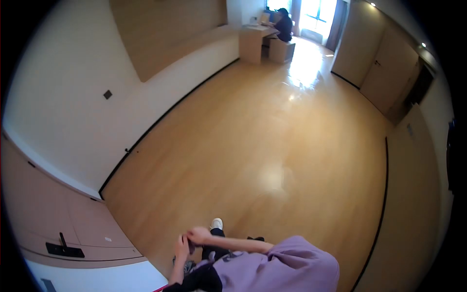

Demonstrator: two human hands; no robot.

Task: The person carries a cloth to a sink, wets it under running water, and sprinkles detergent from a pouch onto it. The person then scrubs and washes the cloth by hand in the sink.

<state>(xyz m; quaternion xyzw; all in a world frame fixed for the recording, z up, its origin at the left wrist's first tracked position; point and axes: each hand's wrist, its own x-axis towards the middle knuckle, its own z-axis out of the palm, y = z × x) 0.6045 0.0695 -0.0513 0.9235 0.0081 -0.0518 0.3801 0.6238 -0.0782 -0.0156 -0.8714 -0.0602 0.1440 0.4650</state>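
Observation:
My left hand (pixel 181 247) is raised in front of my body at the bottom of the view, its fingers closed and brought up against the other hand. My right hand (pixel 199 235) reaches in from the right with bent fingers and meets the left one. Between them shows a small dark patch, too small and blurred to name. Close below the hands is a grey, patterned bundle (pixel 187 265), partly hidden by my left forearm. My lilac top (pixel 282 265) fills the lower middle, and one white shoe (pixel 217 223) stands on the floor just beyond the hands.
A pinkish door with a black handle (pixel 64 249) is at lower left, beside a white surface (pixel 112 277). Wood flooring (pixel 243 146) runs toward a bright window (pixel 317 17). A person in dark clothes (pixel 283 24) sits at a desk (pixel 251 41). Another door (pixel 389 70) is on the right.

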